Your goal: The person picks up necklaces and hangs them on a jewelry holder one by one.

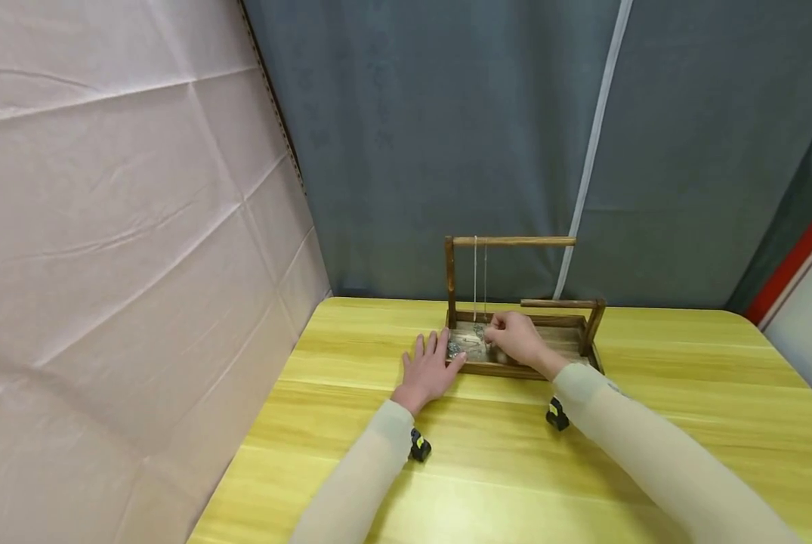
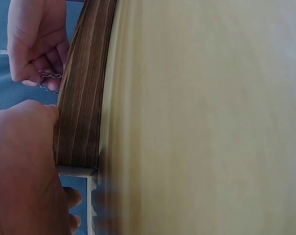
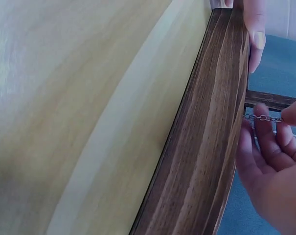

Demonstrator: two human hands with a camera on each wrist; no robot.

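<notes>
Right wrist view: thin silver link chain (image 3: 258,117), taut between pinching fingers (image 3: 289,113).

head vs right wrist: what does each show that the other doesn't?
Head only: the whole wooden stand with its top bar, a thin chain hanging from the bar, both sleeves, and the left hand flat on the table.

Right wrist only: chain links pinched in the right hand's fingers, close up.

Both: the right hand at the stand's tray, and the yellow table.
</notes>
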